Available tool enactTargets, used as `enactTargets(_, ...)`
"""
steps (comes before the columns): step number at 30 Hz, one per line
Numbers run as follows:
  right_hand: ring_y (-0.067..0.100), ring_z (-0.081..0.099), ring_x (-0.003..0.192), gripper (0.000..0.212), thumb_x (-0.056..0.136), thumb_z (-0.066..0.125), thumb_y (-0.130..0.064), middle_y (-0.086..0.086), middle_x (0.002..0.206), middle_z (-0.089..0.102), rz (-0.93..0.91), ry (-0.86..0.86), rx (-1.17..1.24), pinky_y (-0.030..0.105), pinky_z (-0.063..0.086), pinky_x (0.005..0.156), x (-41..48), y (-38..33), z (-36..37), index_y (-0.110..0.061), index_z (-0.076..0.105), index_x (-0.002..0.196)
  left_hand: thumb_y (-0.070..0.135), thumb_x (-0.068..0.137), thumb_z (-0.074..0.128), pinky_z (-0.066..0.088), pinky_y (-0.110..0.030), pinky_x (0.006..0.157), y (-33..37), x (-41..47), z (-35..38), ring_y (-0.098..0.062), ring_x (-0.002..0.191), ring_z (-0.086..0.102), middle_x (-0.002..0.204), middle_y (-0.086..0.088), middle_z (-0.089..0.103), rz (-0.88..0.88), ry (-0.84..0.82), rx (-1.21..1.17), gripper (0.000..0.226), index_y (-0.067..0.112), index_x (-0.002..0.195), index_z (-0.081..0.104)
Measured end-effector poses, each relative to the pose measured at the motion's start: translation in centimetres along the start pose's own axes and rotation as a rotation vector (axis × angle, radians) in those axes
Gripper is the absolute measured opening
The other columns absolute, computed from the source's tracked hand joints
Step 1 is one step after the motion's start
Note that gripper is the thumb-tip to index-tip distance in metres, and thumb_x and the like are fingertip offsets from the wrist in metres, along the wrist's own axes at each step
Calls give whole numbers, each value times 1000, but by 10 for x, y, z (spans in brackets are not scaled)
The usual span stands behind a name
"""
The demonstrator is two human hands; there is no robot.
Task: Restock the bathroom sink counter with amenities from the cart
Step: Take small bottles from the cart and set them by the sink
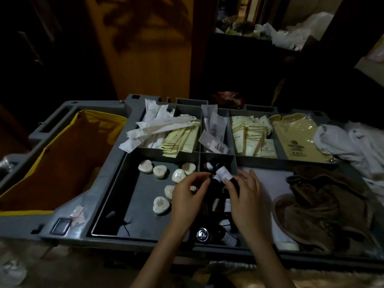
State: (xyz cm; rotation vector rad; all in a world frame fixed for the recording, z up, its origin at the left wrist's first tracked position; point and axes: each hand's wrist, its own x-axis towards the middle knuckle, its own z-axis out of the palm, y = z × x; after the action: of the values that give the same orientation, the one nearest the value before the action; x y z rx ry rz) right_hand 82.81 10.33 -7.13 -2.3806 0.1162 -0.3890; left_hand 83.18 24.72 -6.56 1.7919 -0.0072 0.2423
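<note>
Nearest, at six o'clock, the grey cart (124, 242) is faced square on, and a dark bottle lying on its side (202, 233) is seen in the narrow middle compartment, cap toward the camera.

Just above it, both hands are sunk into that same compartment. A small dark bottle (222, 173) with a white label is held tilted by the right hand (246, 196), its fingers curled round the lower end. The left hand (186, 192) is brought in from nine o'clock with thumb and forefinger bent toward the bottle; whether anything is actually pinched there cannot be told, as the light is too dim.

So the picking step is judged to be in hand: toiletries are being gathered, and nothing is yet carried off. The sink counter is not in view.

At nine o'clock of the hands, heart-shaped soaps (161, 205) are scattered loose in the wide tray. At three o'clock, a brown cloth (324, 204) is heaped.

Farther off, at twelve o'clock, yellow sachets (180, 140), white wrapped packets (158, 125) and cream sachets (249, 138) are stacked in the rear bins.

Next, a firm hold on the bottle is called for, then a clean lift clear of the divider walls, and probably soap is wanted too.
</note>
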Motion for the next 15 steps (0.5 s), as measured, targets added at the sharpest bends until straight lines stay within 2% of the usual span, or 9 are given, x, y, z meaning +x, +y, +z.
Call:
enactTargets(2,10,34,129,43,95,47,-45,3,130,54,-13,101,150,24,27,105,-2,-7,2,-11,64,115,16,89,66,52,-19,71,7,1,-1,-3,89,67,94,13,73,-42,-15,-133,18,22,105,73)
enactTargets(4,1,44,115,39,96,47,-47,-1,121,57,10,126,323,20,37,96,-5,-17,3,-17,60,118,14,90,64,51,-17,68,15,2,-3,-9,91,69,97,4,75,-97,-38,-320,20,18,108,72)
enactTargets(6,-3,53,107,31,94,46,-42,-8,114,60,52,14,527,20,46,90,-9,-29,5,-25,57,118,12,90,61,51,-18,66,19,3,-5,-11,89,70,96,0,75,-148,-26,-445,20,19,106,71)
enactTargets(8,-1,57,108,32,93,48,-37,-11,115,62,79,-117,671,19,48,90,-12,-39,7,-25,58,121,12,89,62,52,-20,66,19,5,-8,-10,83,70,90,1,75,-180,15,-491,17,20,102,71)
enactTargets(11,0,58,112,31,96,50,-27,-9,119,65,110,-205,764,17,47,93,-14,-45,13,-21,58,126,12,86,66,52,-19,68,19,5,-9,-8,80,69,84,1,75,-166,67,-461,12,12,96,72)
enactTargets(15,3,64,105,26,95,55,-19,-4,112,70,156,-243,814,17,50,85,-14,-43,17,-17,56,121,7,84,69,53,-19,69,16,6,-11,-9,80,69,81,1,74,-184,97,-472,11,16,89,72)
